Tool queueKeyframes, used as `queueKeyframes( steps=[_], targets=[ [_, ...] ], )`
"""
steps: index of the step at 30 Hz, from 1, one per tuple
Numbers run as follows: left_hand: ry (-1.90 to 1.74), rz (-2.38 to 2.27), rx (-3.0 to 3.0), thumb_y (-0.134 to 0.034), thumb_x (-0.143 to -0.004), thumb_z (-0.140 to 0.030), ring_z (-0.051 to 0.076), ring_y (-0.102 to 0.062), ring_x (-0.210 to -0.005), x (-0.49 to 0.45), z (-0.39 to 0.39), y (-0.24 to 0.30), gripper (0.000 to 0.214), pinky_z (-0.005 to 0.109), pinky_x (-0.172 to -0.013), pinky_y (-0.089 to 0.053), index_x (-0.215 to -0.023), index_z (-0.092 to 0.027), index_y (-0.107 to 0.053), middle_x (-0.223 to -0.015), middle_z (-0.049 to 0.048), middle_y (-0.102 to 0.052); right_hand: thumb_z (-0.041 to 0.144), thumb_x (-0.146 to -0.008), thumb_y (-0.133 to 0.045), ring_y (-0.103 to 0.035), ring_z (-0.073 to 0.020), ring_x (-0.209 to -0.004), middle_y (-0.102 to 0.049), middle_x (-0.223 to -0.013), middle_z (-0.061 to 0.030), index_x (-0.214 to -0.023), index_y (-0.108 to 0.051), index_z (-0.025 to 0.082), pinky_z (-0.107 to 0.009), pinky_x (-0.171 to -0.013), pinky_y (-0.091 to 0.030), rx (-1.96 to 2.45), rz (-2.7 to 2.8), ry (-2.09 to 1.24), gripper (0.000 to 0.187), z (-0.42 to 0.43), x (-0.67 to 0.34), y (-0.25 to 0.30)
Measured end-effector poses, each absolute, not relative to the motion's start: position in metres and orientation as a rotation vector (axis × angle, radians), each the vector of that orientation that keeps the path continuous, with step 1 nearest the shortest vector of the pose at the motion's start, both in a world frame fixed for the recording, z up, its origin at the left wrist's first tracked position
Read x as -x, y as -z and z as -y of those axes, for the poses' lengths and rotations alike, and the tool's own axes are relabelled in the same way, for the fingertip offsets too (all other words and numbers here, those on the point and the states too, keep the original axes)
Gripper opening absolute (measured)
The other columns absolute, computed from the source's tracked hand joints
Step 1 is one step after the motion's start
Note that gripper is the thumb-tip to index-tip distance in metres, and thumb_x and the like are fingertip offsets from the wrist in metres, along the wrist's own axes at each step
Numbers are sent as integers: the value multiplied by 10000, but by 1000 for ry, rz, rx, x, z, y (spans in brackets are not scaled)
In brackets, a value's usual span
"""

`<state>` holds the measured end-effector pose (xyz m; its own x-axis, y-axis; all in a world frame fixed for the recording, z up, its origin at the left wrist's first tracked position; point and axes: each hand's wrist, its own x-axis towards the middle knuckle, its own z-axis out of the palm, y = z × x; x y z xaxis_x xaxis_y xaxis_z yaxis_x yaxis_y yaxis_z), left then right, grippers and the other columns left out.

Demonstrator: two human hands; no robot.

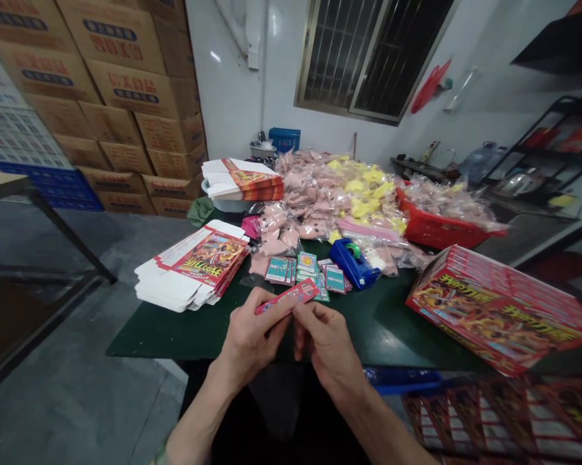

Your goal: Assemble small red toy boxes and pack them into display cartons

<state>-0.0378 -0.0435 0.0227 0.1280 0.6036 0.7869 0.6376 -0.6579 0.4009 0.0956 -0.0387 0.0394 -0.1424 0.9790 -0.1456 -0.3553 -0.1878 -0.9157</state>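
My left hand (pixel 252 326) is closed round a narrow red printed box (pixel 291 295), held tilted above the near part of the green table (pixel 174 336). At the box's right end, the fingers of my right hand (pixel 327 332) press together against it; its underside is hidden by both hands. Just beyond lie small stacks of printed cards (pixel 280 270), some teal and some green. A blue tape dispenser (pixel 353 263) with a green core stands right of the cards. Left of my hands is a pile of flattened red and white cartons (pixel 194 265).
Bagged pink and yellow plush pieces (pixel 320 187) heap up at the back, beside a red basket (pixel 440 226) of more. A block of filled red boxes (pixel 498 310) sits at right. More flat cartons (pixel 245 181) rest on a tub. Brown cardboard boxes (pixel 121 84) are stacked at left.
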Motion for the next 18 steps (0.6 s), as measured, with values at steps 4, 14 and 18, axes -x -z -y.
queueKeyframes(
  steps=[4,14,18],
  targets=[
    [1711,1293,2402,-545,-771,-94,93,-570,-641,43,43,-27,366,197,-532,-461,-1114,-205,-609,-841,29,-554,522,-584,-748,-398,-51,-340,-469,-424,65,-540,-510,156,-186,-312,-396,1007,828,-1598,439,36,-88,-15],
    [1775,1511,2220,-623,-772,-188,130,-597,-705,49,20,-33,193,241,-651,-500,-956,-181,-678,-761,19,-602,443,-606,-725,-401,-59,-337,-471,-423,64,-575,-528,156,-174,-293,-362,1046,944,-1721,350,36,-95,30],
    [1396,1639,2654,-563,-797,-198,195,-615,-991,85,20,-47,428,298,-822,-515,-1224,-222,-546,-1109,80,-639,355,-673,-685,-482,-74,-442,-545,-581,40,-773,-614,147,-181,-365,-412,1071,1013,-1582,241,43,-157,22]
  ],
)
